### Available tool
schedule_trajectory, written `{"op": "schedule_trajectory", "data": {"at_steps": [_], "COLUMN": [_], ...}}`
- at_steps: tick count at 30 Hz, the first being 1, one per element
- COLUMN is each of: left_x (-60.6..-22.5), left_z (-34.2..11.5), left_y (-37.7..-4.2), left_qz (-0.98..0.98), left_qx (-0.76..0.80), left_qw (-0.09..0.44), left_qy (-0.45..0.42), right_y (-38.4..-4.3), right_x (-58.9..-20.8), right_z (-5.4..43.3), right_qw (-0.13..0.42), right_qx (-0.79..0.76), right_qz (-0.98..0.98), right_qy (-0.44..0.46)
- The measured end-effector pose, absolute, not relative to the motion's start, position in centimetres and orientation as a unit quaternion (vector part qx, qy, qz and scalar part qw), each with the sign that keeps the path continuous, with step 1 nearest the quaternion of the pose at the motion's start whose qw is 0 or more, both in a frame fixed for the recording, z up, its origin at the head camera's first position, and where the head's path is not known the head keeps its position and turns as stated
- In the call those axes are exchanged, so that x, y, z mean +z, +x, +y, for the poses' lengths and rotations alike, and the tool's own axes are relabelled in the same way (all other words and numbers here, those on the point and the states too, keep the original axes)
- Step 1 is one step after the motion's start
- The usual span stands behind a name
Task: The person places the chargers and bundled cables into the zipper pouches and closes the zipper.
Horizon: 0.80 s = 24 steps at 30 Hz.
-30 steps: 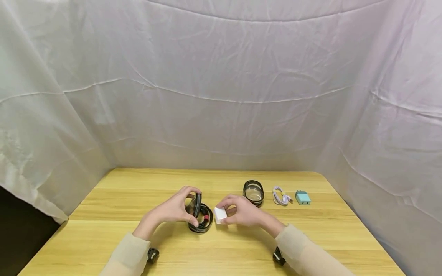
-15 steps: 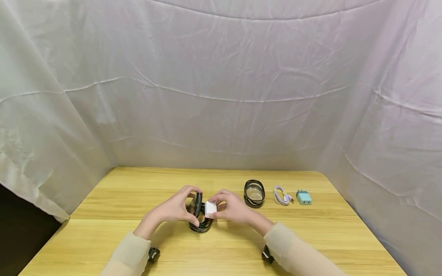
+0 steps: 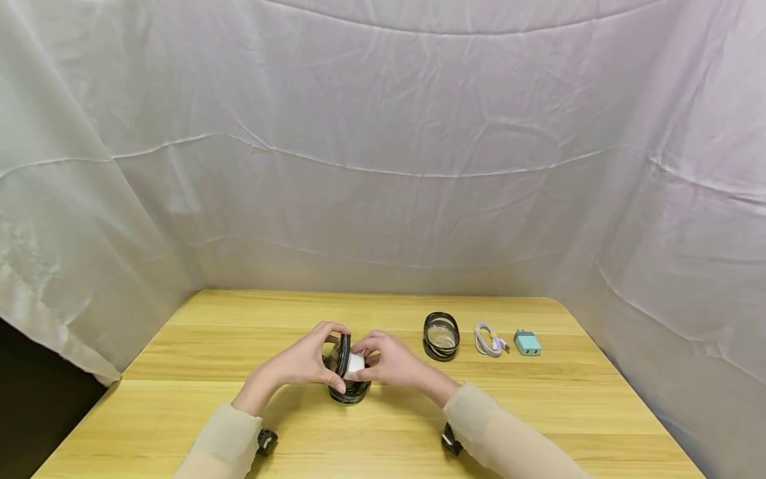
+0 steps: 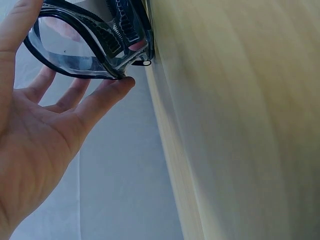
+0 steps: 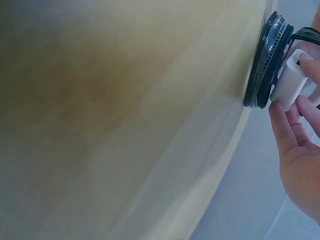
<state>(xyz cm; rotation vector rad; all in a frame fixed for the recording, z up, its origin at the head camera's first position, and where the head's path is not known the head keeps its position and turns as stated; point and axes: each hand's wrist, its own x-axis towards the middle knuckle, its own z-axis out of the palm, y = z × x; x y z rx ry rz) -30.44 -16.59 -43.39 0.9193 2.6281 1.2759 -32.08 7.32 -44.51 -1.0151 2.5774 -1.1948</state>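
A small round clear zip case (image 3: 350,398) with black trim sits on the table, its lid (image 3: 344,352) tilted up. My left hand (image 3: 302,359) grips that lid by the edge, thumb low and fingers on top; the left wrist view shows the clear lid panel (image 4: 65,73) between them. Over the opening, my right hand (image 3: 391,362) pinches a white charger (image 3: 356,364) in its fingertips. From the right wrist, the white charger (image 5: 289,82) stands at the zipped rim (image 5: 266,60) of the case. Both the hand and the charger hide the case's inside.
Farther right on the wooden table (image 3: 568,406) are a second clear round case (image 3: 441,336), standing open, a coiled pale lilac USB cable (image 3: 489,340) and a teal plug charger (image 3: 528,342). Grey-white cloth (image 3: 383,199) hangs behind and along both sides.
My right hand has carried the white charger leftward from beside the case to over its opening, covering the black cable with a red tie seen inside earlier. My left hand stays on the lid.
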Motion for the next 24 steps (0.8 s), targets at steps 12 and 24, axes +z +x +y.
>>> {"op": "schedule_trajectory", "data": {"at_steps": [12, 24], "left_x": [-43.4, -43.4], "left_z": [-16.4, -16.5], "left_y": [-30.4, -30.4], "left_qz": [0.852, 0.853], "left_qx": [0.427, 0.428], "left_qw": [0.042, 0.041], "left_qy": [0.301, 0.295], "right_y": [-32.1, -32.4], "right_x": [-44.3, -44.5], "right_z": [6.5, 5.9], "right_qw": [0.047, 0.032], "right_qx": [-0.342, -0.303], "right_qz": [0.866, 0.873], "right_qy": [-0.361, -0.381]}}
